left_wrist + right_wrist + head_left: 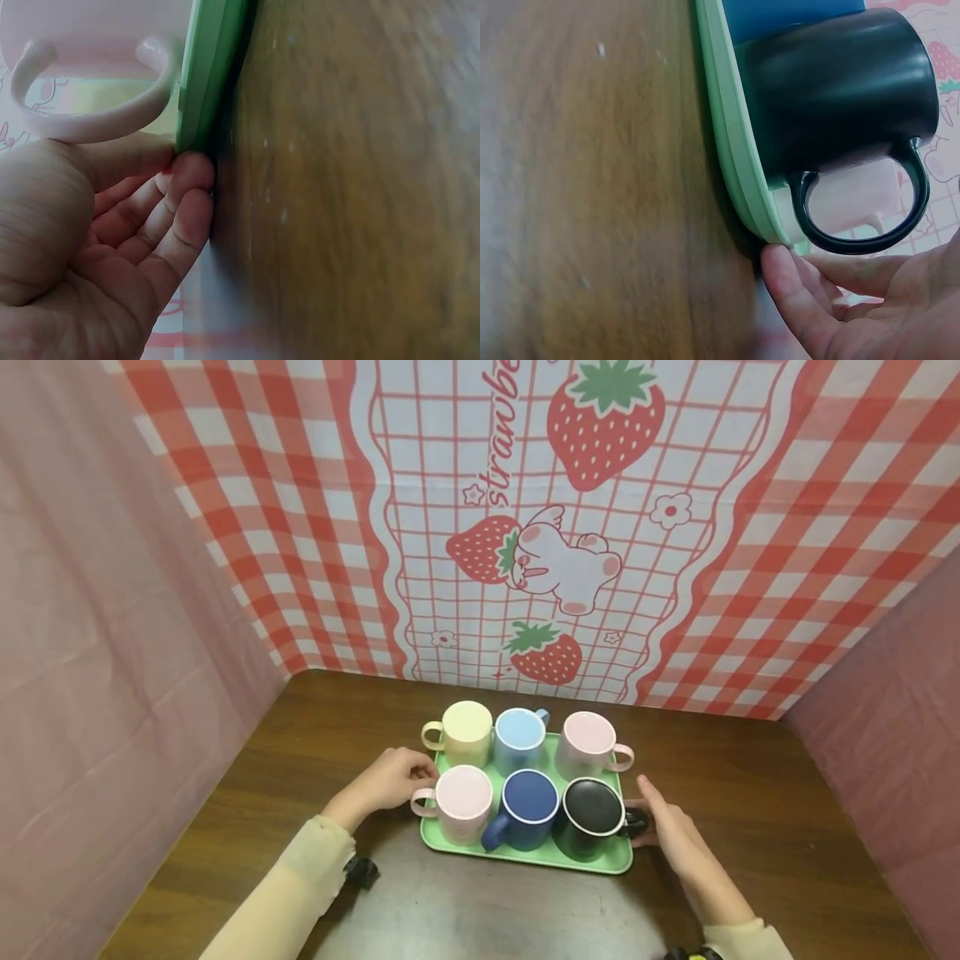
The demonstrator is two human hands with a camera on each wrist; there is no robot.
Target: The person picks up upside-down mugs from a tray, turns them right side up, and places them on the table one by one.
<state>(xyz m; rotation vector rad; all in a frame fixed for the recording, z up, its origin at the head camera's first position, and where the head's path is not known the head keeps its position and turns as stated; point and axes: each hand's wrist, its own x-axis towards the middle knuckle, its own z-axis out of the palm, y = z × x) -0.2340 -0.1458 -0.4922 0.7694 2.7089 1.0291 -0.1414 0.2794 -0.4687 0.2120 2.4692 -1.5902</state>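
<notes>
A light green tray [525,857] on the table carries several mugs in two rows. At the back stand a yellow mug [467,735], a light blue mug [520,739] and a pink mug [588,745]. The front row has a pale pink mug [463,810], a dark blue mug [529,810] and a black mug [840,90]. My left hand [397,777] pinches the tray's left edge, thumb at the rim and curled fingertips low against its side. At the right edge, my right hand [671,831] grips the tray below the black mug's handle, fingertips at the underside.
The brown wooden table [300,760] extends around the tray. Behind it hangs a red-and-white checked cloth [300,527] with strawberry prints. Pink curtains [112,652] close off both sides.
</notes>
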